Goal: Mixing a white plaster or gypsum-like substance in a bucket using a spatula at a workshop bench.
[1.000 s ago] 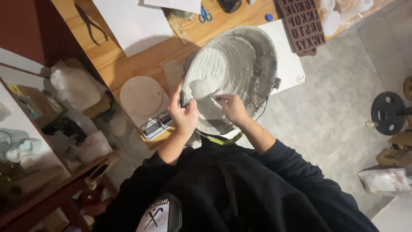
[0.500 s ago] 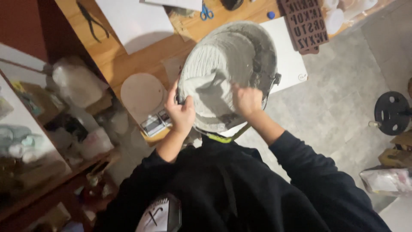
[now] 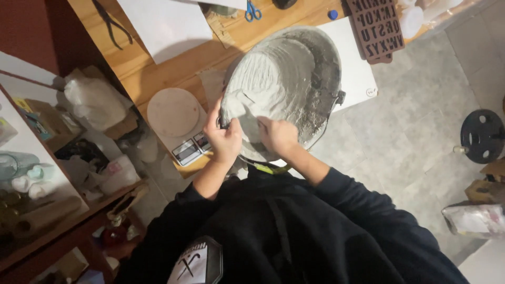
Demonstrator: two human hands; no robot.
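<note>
Gripping the near rim of the grey-coated bucket (image 3: 286,79), the left hand (image 3: 226,138) is curled shut on its edge; the right hand (image 3: 278,135) presses inside, though its grip is unclear. Steadying the tilted bucket firmly seems wise. Beside it on the wooden worktop (image 3: 158,68) sit a round disc (image 3: 172,111), a small scale (image 3: 192,150) and a letter mould (image 3: 377,26), crowding the left.

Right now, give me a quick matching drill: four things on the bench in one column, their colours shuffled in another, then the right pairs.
Things:
1. bucket
2. scissors
3. letter mould
4. round disc

Colours:
a. brown
b. pale tan
c. grey, smeared with a grey mix
d. blue handles

Pairs: 1-c, 2-d, 3-a, 4-b. The left hand and right hand are at the bucket's near rim.
</note>
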